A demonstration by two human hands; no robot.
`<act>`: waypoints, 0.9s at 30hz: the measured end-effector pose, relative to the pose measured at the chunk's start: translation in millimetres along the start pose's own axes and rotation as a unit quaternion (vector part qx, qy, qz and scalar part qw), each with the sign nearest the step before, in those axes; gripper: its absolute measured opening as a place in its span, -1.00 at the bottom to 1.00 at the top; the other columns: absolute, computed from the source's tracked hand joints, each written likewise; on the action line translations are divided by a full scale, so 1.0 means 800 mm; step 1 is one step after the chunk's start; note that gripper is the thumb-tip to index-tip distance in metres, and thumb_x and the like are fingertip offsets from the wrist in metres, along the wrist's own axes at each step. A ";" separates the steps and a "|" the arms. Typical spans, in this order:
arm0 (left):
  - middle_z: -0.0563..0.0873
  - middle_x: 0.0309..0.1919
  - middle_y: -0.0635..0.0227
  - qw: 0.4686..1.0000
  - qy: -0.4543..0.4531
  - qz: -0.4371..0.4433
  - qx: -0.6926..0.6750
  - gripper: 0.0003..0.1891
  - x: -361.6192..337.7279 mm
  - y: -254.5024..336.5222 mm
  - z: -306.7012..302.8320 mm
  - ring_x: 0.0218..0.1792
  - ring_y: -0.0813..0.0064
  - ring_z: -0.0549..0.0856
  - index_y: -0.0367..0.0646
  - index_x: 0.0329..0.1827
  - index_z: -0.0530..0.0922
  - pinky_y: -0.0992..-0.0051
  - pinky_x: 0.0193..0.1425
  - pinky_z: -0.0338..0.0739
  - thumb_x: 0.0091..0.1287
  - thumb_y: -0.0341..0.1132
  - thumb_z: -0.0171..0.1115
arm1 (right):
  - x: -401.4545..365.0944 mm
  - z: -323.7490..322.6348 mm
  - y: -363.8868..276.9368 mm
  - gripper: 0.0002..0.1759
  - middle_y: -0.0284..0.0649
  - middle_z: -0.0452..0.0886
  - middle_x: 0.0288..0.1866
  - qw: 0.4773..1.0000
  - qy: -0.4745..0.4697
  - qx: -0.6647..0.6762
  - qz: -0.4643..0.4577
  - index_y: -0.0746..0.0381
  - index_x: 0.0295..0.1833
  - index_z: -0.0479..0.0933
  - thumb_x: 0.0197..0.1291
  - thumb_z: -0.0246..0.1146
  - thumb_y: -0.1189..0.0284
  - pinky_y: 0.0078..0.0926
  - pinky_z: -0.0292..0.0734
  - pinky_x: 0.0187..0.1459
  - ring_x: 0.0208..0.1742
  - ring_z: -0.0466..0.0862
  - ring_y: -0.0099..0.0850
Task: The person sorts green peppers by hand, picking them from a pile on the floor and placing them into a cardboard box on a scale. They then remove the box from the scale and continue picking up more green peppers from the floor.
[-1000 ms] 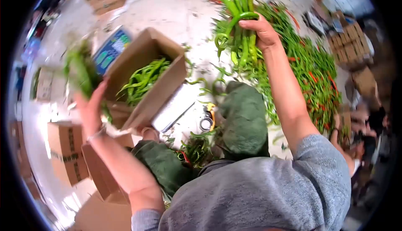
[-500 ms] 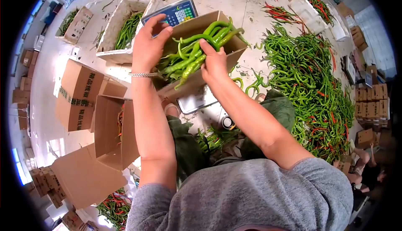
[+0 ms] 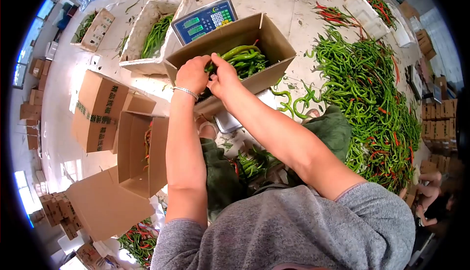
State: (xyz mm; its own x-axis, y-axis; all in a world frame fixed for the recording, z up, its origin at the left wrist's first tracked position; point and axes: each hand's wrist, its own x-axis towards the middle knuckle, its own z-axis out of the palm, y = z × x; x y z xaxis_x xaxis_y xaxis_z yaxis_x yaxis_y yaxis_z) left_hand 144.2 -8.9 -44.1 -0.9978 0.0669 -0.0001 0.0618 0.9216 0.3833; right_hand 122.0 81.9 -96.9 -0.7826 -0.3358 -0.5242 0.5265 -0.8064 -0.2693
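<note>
Over the box [image 3: 264, 78], at left, the left hand [image 3: 192, 77] and right hand [image 3: 223, 80] curl half-closed at green peppers [image 3: 247, 60] its walls contain; any grip is hidden.

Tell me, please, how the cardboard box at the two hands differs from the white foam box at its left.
The cardboard box is brown; the foam box is whitish and stained. The left hand and right hand are at the mouth of the cardboard box; no hand is at the foam box. The cardboard box stands nearer the person than the foam box. Both are open on top and contain long green chili peppers.
</note>
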 end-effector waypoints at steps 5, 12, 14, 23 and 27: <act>0.69 -0.24 0.29 0.980 -0.022 -0.037 -0.193 -0.62 0.009 -0.031 -0.010 -0.22 0.43 0.63 -0.21 0.04 0.54 0.49 -0.05 0.48 0.11 -0.58 0.18 | -0.053 0.001 -0.061 -0.63 -0.31 0.44 -0.08 0.975 0.005 -0.219 0.045 0.10 -0.02 0.37 0.09 0.30 0.29 -0.05 0.42 -0.06 -0.06 0.41 -0.36; 0.69 -0.15 0.19 0.963 -0.030 -0.051 -0.264 -0.65 0.023 -0.046 -0.011 -0.11 0.34 0.65 -0.15 0.04 0.55 0.46 0.03 0.46 0.15 -0.48 0.21 | -0.089 -0.039 -0.240 -0.42 -0.17 0.45 0.06 0.927 0.000 -0.302 -0.223 0.27 0.24 0.25 0.10 0.27 0.45 -0.20 0.46 0.03 0.10 0.45 -0.26; 0.66 -0.09 0.15 0.964 -0.005 -0.023 -0.266 -0.64 0.026 -0.049 0.001 -0.03 0.24 0.63 -0.10 0.06 0.54 0.42 0.08 0.46 0.16 -0.42 0.20 | -0.085 -0.055 -0.274 -0.44 -0.15 0.48 0.05 0.923 0.028 -0.273 -0.269 0.28 0.23 0.26 0.11 0.26 0.48 -0.27 0.47 -0.01 0.04 0.50 -0.27; 0.64 -0.03 0.17 0.997 0.014 -0.059 -0.048 -0.67 0.045 -0.017 -0.001 0.03 0.21 0.59 -0.11 0.08 0.53 0.36 0.10 0.45 0.22 -0.39 0.13 | -0.084 -0.073 -0.322 -0.58 -0.04 0.49 0.08 0.932 0.027 -0.240 -0.270 0.37 0.18 0.28 0.21 0.11 0.52 -0.40 0.55 -0.06 0.00 0.56 -0.26; 0.54 0.11 0.21 0.996 -0.064 -0.051 0.047 -0.55 0.059 0.005 0.042 0.10 0.15 0.52 0.02 0.17 0.46 0.30 0.16 0.41 0.17 -0.35 0.20 | -0.082 -0.075 -0.326 -0.63 -0.01 0.53 0.01 0.947 0.013 -0.222 -0.231 0.37 0.14 0.31 0.22 0.09 0.55 -0.44 0.57 -0.12 -0.04 0.57 -0.27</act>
State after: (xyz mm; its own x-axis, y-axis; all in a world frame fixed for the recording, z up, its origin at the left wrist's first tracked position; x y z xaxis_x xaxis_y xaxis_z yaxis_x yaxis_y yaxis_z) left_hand 98.2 10.8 -73.7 -0.9881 0.0144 -0.1533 -0.0306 0.9574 0.2873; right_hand 56.3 343.2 -40.6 -0.9580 0.0187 -0.2861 0.2231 -0.5778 -0.7851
